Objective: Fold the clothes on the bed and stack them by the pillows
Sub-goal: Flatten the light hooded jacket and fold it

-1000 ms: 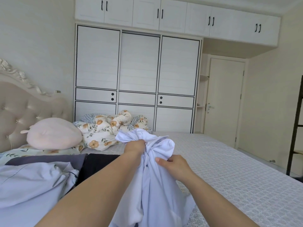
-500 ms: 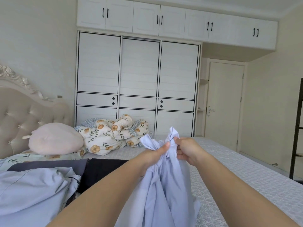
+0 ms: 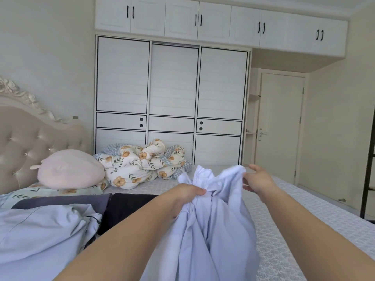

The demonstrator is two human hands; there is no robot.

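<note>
I hold a pale blue garment (image 3: 213,230) up over the bed (image 3: 304,209), bunched and hanging down between my arms. My left hand (image 3: 186,194) grips a gathered fold near its top. My right hand (image 3: 258,179), blurred, pinches the top edge of the cloth further right, with one finger sticking up. Another pale blue garment (image 3: 40,234) lies crumpled at the left. A dark grey garment (image 3: 60,201) and a black one (image 3: 125,205) lie flat beyond it. A round pink pillow (image 3: 69,169) rests by the headboard (image 3: 24,138).
A floral duvet (image 3: 142,163) is heaped at the bed's far side, in front of the white wardrobe (image 3: 172,88). A closed door (image 3: 280,128) is at the back right. A black ladder shelf (image 3: 368,169) stands at the right edge.
My right hand has moved away to the right along the top edge, spreading the garment wider. My left hand keeps its grip and has dropped slightly.
</note>
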